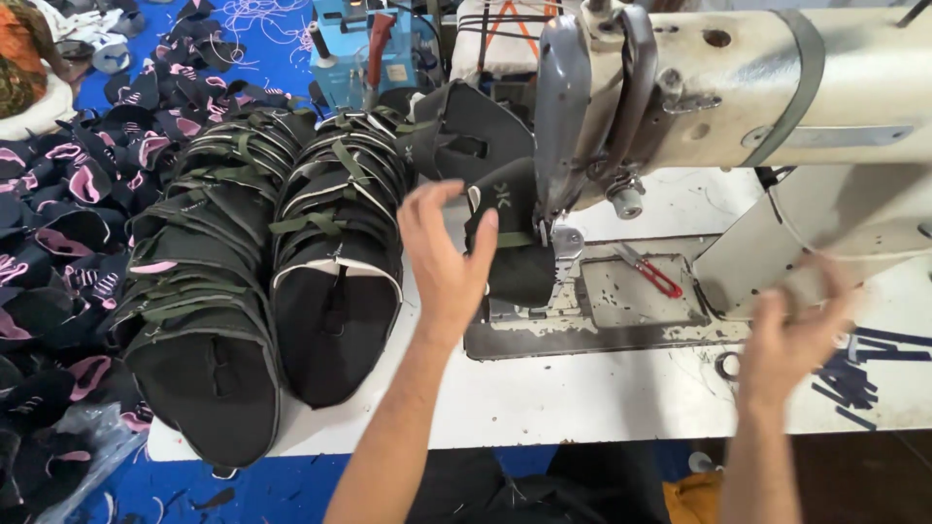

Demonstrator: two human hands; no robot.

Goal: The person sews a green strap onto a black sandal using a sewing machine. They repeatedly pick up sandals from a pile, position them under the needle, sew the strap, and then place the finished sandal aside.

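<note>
My left hand (445,254) is raised over the white table (582,398), fingers spread, its thumb against a black fabric shoe piece (519,257) that lies under the needle of the cream sewing machine (699,92). My right hand (796,335) is blurred at the right, fingers apart, close to the machine's column and holding nothing I can see. Two long rows of stacked black shoe pieces (335,252) with green straps lie left of my left hand.
Red-handled snips (652,272) lie on the machine's metal plate (631,311). Dark blue fabric strips (864,374) are scattered at the right edge. Black and pink pieces (58,223) cover the blue floor at left. A blue device (364,53) stands at the back.
</note>
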